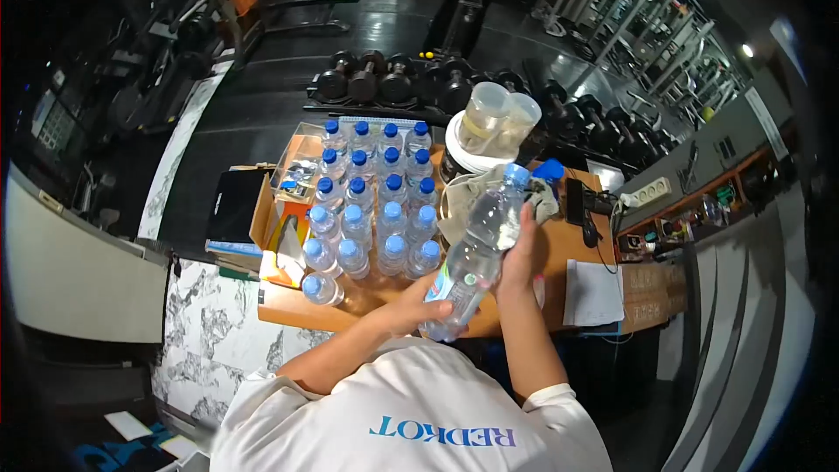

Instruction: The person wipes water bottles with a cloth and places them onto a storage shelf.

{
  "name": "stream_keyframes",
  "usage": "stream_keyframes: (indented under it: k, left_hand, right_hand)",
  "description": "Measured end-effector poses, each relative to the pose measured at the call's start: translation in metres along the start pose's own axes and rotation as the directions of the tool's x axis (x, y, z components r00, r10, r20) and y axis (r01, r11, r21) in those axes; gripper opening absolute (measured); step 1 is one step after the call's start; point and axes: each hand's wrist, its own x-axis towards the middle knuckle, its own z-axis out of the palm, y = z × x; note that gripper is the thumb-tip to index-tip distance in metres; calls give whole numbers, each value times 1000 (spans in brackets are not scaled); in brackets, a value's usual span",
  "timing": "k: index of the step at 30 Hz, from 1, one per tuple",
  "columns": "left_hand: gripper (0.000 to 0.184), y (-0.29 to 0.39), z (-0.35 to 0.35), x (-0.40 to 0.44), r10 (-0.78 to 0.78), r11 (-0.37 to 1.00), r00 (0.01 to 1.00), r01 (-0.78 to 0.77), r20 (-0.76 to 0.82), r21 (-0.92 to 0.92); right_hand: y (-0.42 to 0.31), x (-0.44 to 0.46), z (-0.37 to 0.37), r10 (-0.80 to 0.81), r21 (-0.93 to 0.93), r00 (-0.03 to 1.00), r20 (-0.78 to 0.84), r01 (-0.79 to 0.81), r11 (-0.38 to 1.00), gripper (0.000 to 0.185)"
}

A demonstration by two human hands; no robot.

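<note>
Here's the desk (559, 249), rows of capped bottles (356, 225) standing on it, and one clear bottle (477, 252) tilted above its near edge. Smooth, squeezable, probably slippery; waist and base look the surest holds. Left hand (412, 304) clasps low, right hand (518, 258) cups the side.

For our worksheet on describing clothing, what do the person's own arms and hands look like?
The left hand and right hand wear no gloves. The forearms are bare below the short sleeves of a white shirt with blue-to-purple lettering.
</note>
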Motion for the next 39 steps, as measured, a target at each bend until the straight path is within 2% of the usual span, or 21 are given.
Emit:
stream_keyframes:
  k: [2,3,7,11,16,17,18,19,20,22,23,24,25,26,27,29,30,32,33,36,39]
  left_hand:
    - [79,-6,-7,5,197,940,923,-82,-331,332]
    - [74,-2,-10,8,281,834,893,-46,-352,549]
    - [74,7,-11,12,302,662,909,17,-286,750]
    - [76,18,9,22,349,564,916,-40,-195,825]
    - [76,18,13,30,299,682,940,-89,-166,726]
    - [76,16,9,30,302,681,939,-89,-168,727]
    - [76,12,2,29,284,742,940,-90,-189,665]
    - [76,7,-4,29,264,796,942,-90,-209,598]
    - [76,2,-9,29,265,794,941,-89,-211,601]
    - [70,-7,-18,28,290,850,926,-134,-240,510]
    - [70,-16,-20,27,292,847,925,-133,-241,515]
    - [68,-26,-22,28,322,927,869,-209,-376,311]
    - [67,-31,-26,31,320,944,799,-313,-509,101]
    - [67,-28,-34,33,336,938,788,-329,-516,108]
    - [69,-22,-47,28,263,934,861,-340,-436,-107]
    - [75,-14,-68,13,179,818,959,-269,-219,-508]
    - [75,-15,-75,9,196,814,951,-293,-237,-501]
    - [88,-17,-84,3,218,958,854,-280,-472,-64]
    - [90,9,-48,0,330,944,795,-275,-510,182]
    - [88,11,-39,3,455,882,777,-327,-435,338]
    - [85,11,-25,18,606,772,697,-400,-383,494]
  right_hand:
    - [12,2,-13,34,111,999,-41,-29,993,45]
    - [11,-5,-19,-53,1,983,-175,55,999,42]
    - [5,-20,-36,-230,149,940,-254,273,950,49]
    - [-15,-41,-35,-215,188,933,-288,275,943,54]
    - [-42,-61,-9,-572,-5,684,-453,640,769,62]
    - [-46,-57,-16,-750,-165,563,-346,751,639,64]
    - [-46,-54,-18,-749,-163,565,-345,750,641,64]
    - [-49,-50,-17,-843,-413,533,-70,753,511,60]
    - [-52,-45,-12,-831,-598,511,220,744,299,56]
    - [-52,-37,-4,-515,-684,506,692,687,-244,50]
    - [-37,-38,3,-409,-662,545,732,709,-241,47]
    - [-17,-41,11,-294,-638,572,765,733,-236,46]
    - [-5,-44,14,-267,-597,558,785,797,-89,44]
    - [4,-47,13,-237,-538,536,810,841,65,42]
    - [8,-50,9,-233,-522,524,819,850,74,42]
    - [18,-56,1,-75,-476,523,849,818,322,37]
    - [21,-55,-7,-67,-458,506,860,823,335,37]
    - [23,-45,-34,-80,-346,705,705,440,829,42]
    - [21,-32,-56,-66,-344,772,632,355,869,44]
    - [-12,-14,-44,-37,-92,933,358,75,993,48]
    - [-14,4,-44,-107,-56,988,109,114,992,53]
